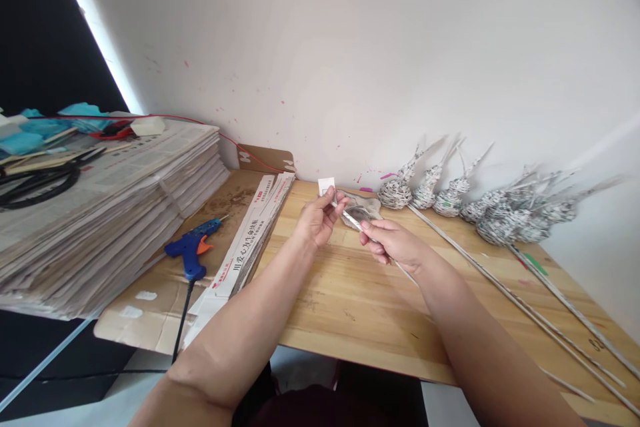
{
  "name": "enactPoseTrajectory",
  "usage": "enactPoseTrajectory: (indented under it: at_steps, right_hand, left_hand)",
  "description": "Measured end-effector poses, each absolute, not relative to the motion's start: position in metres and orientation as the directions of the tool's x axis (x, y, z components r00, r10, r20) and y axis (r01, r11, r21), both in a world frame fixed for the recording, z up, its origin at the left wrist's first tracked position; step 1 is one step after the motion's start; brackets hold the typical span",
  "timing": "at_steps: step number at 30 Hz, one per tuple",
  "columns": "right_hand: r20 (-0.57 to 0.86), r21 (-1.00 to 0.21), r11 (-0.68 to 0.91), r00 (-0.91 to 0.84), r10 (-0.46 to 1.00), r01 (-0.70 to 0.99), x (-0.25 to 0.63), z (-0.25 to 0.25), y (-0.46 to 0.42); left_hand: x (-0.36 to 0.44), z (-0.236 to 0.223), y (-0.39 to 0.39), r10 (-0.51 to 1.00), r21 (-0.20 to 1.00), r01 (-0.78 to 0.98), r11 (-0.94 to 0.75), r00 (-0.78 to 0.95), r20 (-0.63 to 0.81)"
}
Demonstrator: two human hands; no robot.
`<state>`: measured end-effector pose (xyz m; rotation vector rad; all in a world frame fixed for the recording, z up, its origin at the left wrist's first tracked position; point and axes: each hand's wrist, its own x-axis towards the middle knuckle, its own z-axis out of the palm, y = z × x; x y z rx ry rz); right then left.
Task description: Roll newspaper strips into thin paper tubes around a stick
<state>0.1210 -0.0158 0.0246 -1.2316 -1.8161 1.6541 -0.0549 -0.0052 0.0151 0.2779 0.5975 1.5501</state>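
Observation:
Between my hands runs a thin rolled paper stick (353, 219), slanting down to the right. At its upper end, my left hand (320, 219) pinches it where a flat white flap of paper (326, 183) sticks up. The fingers of my right hand (393, 241) are closed round the stick lower down, and its tail shows below that hand. Just behind the hands a crumpled greyish cloth-like item (369, 202) lies on the wooden table (340, 307); the hands partly hide it.
Several woven paper gourd shapes (396, 193) stand along the wall. Long paper sticks (480, 265) lie at right. To the left are paper strips (250, 233), a blue glue gun (193, 250) on cardboard (150, 320), and a tall newspaper stack (165, 200) with scissors (40, 183).

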Motion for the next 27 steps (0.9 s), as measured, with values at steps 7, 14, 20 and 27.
enactPoseTrajectory:
  at_steps: [7,14,20,27]
  right_hand:
    - [0.275,-0.524,0.492,-0.408,0.871,0.695,0.106,0.025,-0.025]
    - [0.158,-0.598,0.429,-0.426,0.891,0.676,0.106,0.023,-0.024]
    - [-0.189,-0.887,0.053,-0.467,0.864,0.459,0.109,0.024,-0.022]
    - [0.280,-0.490,0.516,-0.434,0.857,0.703,0.103,0.024,-0.026]
  left_hand:
    - [-0.054,0.012,-0.002,0.970,0.530,-0.848,-0.016,-0.142,-0.199]
    - [-0.054,0.013,-0.003,0.975,0.529,-0.849,0.003,-0.114,-0.190]
    - [-0.053,0.012,-0.004,0.982,0.527,-0.850,0.022,-0.081,-0.170]
    - [-0.053,0.012,-0.003,0.975,0.531,-0.847,0.026,-0.096,-0.201]
